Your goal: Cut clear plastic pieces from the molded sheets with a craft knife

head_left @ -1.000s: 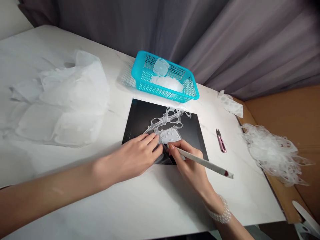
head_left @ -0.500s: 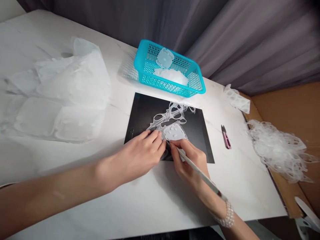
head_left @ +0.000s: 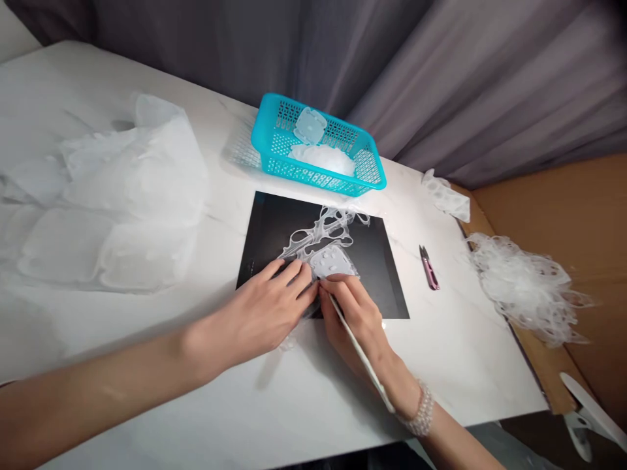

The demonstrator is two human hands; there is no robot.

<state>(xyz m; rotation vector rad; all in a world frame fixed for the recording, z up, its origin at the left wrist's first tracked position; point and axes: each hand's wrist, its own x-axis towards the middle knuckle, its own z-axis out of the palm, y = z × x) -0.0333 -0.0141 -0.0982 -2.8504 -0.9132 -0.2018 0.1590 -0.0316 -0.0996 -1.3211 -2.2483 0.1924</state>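
Note:
A black mat (head_left: 372, 261) lies on the white table (head_left: 294, 405). On it rests a translucent white sheet of cut-out webbing (head_left: 323, 238) with a square piece (head_left: 333, 262) still in it. My left hand (head_left: 264, 310) lies flat with its fingers pressing the webbing at the mat's near edge. My right hand (head_left: 355, 313) pinches a thin white pen-like tool (head_left: 360, 352), its tip at the near corner of the square piece, right beside my left fingertips.
A teal basket (head_left: 274, 163) with white pieces stands behind the mat. Pink snips (head_left: 430, 267) lie to the right. White scrap webbing (head_left: 524, 287) is heaped on a cardboard box (head_left: 578, 215). Clear plastic sheets (head_left: 112, 202) lie at the left.
The tool's tail has swung from pointing right to pointing back toward me along my wrist. Both hands have stayed at the piece's near corner.

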